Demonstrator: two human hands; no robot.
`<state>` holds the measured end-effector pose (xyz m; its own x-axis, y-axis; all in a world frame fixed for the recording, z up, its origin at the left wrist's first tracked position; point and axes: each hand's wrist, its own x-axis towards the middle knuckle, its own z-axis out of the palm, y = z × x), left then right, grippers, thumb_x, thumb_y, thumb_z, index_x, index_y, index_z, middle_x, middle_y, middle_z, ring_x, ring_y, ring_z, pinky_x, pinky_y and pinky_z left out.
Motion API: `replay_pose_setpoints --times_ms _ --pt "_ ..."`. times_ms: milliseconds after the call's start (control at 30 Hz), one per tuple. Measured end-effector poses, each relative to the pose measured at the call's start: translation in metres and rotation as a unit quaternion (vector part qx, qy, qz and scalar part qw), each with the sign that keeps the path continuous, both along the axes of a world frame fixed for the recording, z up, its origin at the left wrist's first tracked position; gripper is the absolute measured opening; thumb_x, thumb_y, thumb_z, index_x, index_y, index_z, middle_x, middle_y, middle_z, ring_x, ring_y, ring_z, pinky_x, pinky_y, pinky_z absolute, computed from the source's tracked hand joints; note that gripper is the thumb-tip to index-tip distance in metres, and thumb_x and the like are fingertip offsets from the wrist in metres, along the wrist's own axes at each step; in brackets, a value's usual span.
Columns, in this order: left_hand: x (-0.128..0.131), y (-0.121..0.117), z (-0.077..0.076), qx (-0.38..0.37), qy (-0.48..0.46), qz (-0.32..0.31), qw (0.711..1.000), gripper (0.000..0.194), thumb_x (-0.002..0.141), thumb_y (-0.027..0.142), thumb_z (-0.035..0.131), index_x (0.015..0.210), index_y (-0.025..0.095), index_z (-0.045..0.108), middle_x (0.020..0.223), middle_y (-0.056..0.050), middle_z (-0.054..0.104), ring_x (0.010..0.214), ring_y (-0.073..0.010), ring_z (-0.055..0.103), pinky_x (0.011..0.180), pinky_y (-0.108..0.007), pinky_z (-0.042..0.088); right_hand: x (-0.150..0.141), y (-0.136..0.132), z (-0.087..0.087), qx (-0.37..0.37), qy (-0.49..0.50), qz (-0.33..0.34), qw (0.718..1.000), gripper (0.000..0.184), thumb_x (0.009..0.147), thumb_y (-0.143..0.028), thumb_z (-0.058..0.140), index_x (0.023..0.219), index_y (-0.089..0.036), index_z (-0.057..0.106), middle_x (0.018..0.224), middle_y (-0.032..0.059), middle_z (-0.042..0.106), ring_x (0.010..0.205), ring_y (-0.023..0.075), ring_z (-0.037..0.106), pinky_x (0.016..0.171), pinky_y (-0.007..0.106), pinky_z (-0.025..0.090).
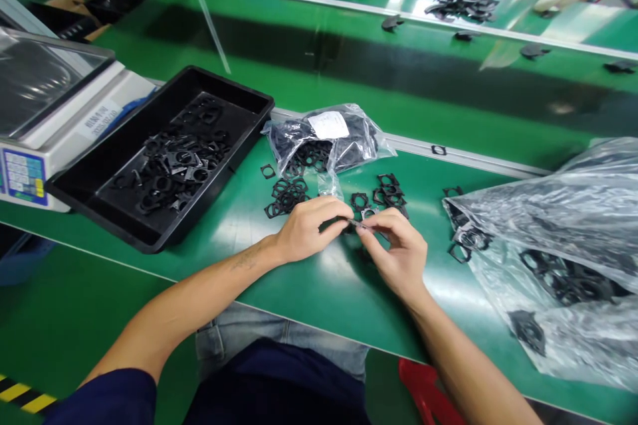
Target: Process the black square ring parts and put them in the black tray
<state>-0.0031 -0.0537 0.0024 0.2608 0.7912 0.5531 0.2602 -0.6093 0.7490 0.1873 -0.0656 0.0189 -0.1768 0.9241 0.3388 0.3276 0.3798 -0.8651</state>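
Over the green table, my left hand (312, 229) and my right hand (397, 247) meet fingertip to fingertip. Both pinch one small dark plastic piece (355, 222), seen nearly edge-on; the fingers cover most of it. Just beyond the hands lie black ring-shaped frames: a loose pile (286, 196) to the left and a smaller group (390, 191) to the right. A clear plastic bag (356, 139) filled with black parts, a white label (329, 125) on top, rests behind them.
At the left, a black tray (164, 236) holds many black frames beside a weighing scale (74, 126). Large clear bags (558, 199) with more frames spread over the right. Behind a metal rail (478, 159) runs a green surface, with black parts (463, 5) heaped farther back.
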Motion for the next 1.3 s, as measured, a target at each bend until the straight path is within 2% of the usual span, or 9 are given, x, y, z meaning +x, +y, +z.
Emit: replay_pose_setpoints --times_ms 133,267,400,533,667,800,900,1000,1300 --pt "0.0 0.004 0.004 -0.037 -0.017 -0.007 0.999 0.011 0.094 0.023 0.061 0.093 0.017 0.07 0.088 -0.005 0.075 0.079 -0.0137 0.068 0.075 -0.025 0.055 0.001 0.004 0.002 -0.04 0.001 0.031 0.999 0.015 0.092 -0.038 0.07 0.093 -0.022 0.069 0.085 0.0036 0.068 0.069 0.0166 0.064 0.065 0.031 0.057" --pt "-0.023 0.01 0.022 -0.057 -0.004 0.044 0.997 0.01 0.092 0.023 0.063 0.093 0.017 0.07 0.089 -0.003 0.074 0.079 -0.013 0.068 0.076 -0.024 0.055 0.004 0.01 -0.005 0.024 -0.128 0.078 0.988 0.012 0.093 -0.031 0.067 0.1 -0.022 0.07 0.095 0.0071 0.069 0.086 0.022 0.067 0.078 0.036 0.057" --pt "-0.092 0.009 0.046 -0.046 0.073 0.22 0.972 0.014 0.088 0.028 0.066 0.097 0.018 0.071 0.094 -0.003 0.073 0.086 -0.0147 0.067 0.083 -0.027 0.055 0.006 0.013 -0.015 0.101 -0.301 0.107 0.942 0.012 0.095 -0.024 0.06 0.093 -0.02 0.071 0.101 0.0105 0.068 0.092 0.0267 0.062 0.082 0.041 0.053" --pt "-0.184 -0.001 0.062 -0.055 0.167 0.417 0.892 0.018 0.087 0.03 0.063 0.099 0.019 0.069 0.086 -0.002 0.068 0.081 -0.0164 0.064 0.082 -0.03 0.055 0.005 0.012 -0.019 0.13 -0.344 0.118 0.923 0.021 0.098 -0.021 0.052 0.084 -0.02 0.067 0.096 0.0093 0.065 0.084 0.0243 0.058 0.082 0.04 0.05" --pt "-0.227 -0.013 0.066 -0.049 0.308 0.454 0.835 0.015 0.086 0.029 0.063 0.096 0.019 0.069 0.09 -0.007 0.07 0.091 -0.0244 0.065 0.093 -0.042 0.052 0.005 0.013 -0.019 0.152 -0.343 0.095 0.922 0.014 0.096 -0.024 0.056 0.099 -0.018 0.068 0.103 0.0123 0.065 0.091 0.0272 0.059 0.083 0.041 0.051" --pt "-0.188 -0.021 0.056 0.049 0.321 0.39 0.862 0.016 0.093 0.027 0.057 0.099 0.018 0.069 0.107 -0.011 0.071 0.108 -0.0268 0.063 0.102 -0.045 0.048 0.006 0.015 -0.02 0.178 -0.377 0.088 0.905 0.022 0.096 -0.029 0.058 0.109 -0.014 0.069 0.102 0.0145 0.066 0.089 0.0292 0.059 0.08 0.042 0.052" --pt "-0.136 -0.019 0.039 0.039 0.33 0.233 0.914 0.016 0.096 0.028 0.056 0.101 0.019 0.069 0.107 -0.008 0.072 0.105 -0.0225 0.065 0.099 -0.041 0.051 0.004 0.015 -0.02 0.179 -0.388 0.091 0.899 0.024 0.097 -0.032 0.059 0.109 -0.014 0.069 0.097 0.0137 0.067 0.086 0.0287 0.06 0.078 0.041 0.052" --pt "-0.1 -0.01 0.019 0.007 0.365 0.132 0.922 0.028 0.097 0.022 0.056 0.123 0.019 0.064 0.123 -0.01 0.069 0.111 -0.0228 0.065 0.101 -0.042 0.051 0.003 0.015 -0.019 0.174 -0.388 0.097 0.9 0.026 0.097 -0.035 0.06 0.11 -0.015 0.069 0.093 0.0126 0.067 0.086 0.0283 0.062 0.076 0.039 0.052" --pt "-0.101 -0.003 0.001 0.039 0.292 0.18 0.939 0.009 0.092 0.026 0.065 0.095 0.018 0.066 0.098 -0.008 0.071 0.091 -0.0196 0.067 0.085 -0.035 0.055 0.011 0.017 -0.012 0.178 -0.38 0.19 0.888 0.024 0.093 -0.033 0.067 0.111 -0.017 0.069 0.095 0.0096 0.068 0.085 0.0252 0.063 0.072 0.035 0.052"
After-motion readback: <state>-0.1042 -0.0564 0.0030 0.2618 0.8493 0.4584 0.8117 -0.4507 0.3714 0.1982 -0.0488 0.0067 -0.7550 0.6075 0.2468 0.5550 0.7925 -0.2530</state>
